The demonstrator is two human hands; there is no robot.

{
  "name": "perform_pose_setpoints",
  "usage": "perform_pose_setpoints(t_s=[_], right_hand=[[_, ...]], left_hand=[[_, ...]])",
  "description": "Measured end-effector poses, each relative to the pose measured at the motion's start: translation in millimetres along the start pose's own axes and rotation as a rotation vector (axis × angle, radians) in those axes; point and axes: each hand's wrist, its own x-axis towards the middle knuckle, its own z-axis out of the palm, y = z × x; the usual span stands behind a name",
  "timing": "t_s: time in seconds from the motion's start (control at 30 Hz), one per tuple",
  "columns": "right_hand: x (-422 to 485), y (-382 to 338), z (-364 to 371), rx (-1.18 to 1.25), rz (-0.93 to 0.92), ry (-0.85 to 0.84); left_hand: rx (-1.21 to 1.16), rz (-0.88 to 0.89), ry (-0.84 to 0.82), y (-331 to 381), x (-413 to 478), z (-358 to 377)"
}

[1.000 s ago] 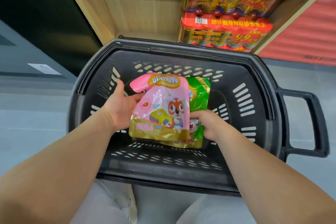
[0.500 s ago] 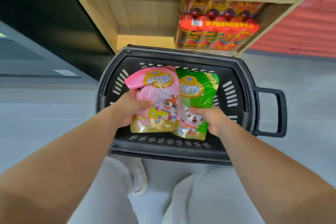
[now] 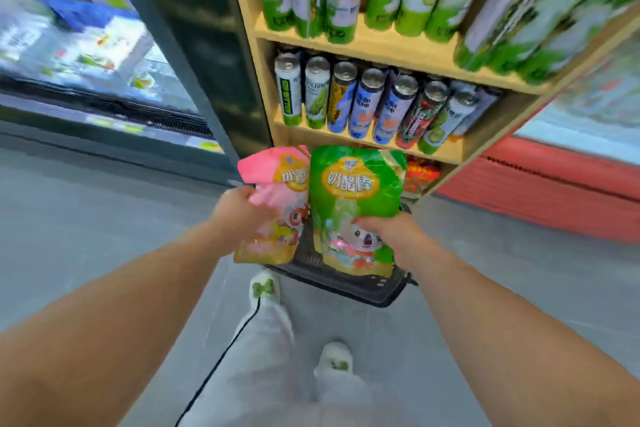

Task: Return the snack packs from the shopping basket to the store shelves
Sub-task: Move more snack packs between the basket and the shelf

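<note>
The left hand (image 3: 242, 210) is closed around the left edge of the pink snack pack (image 3: 277, 204). Just beside it, the right hand (image 3: 394, 236) grips the green snack pack (image 3: 353, 198). Both packs are upright above the black shopping basket (image 3: 363, 282), before the wooden shelf unit (image 3: 367, 45) of cans (image 3: 363, 102).

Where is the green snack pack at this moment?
The green snack pack is in the right hand, above the basket, right of the pink pack.
</note>
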Motion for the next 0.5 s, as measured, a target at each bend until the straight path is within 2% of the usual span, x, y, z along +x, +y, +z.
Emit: perform_pose_setpoints(t_s=[0.17, 0.3, 0.5], right_hand=[[-45, -29, 40, -0.048, -0.178, -0.110], [-70, -47, 93, -0.135, -0.260, -0.197], [-103, -81, 230, -0.170, -0.300, -0.265]], left_hand=[[-0.089, -0.003, 0.349, -13, -56, -45], [-0.143, -0.003, 0.478, -40, -77, -98], [-0.178, 0.067, 0.592, -87, -75, -225]])
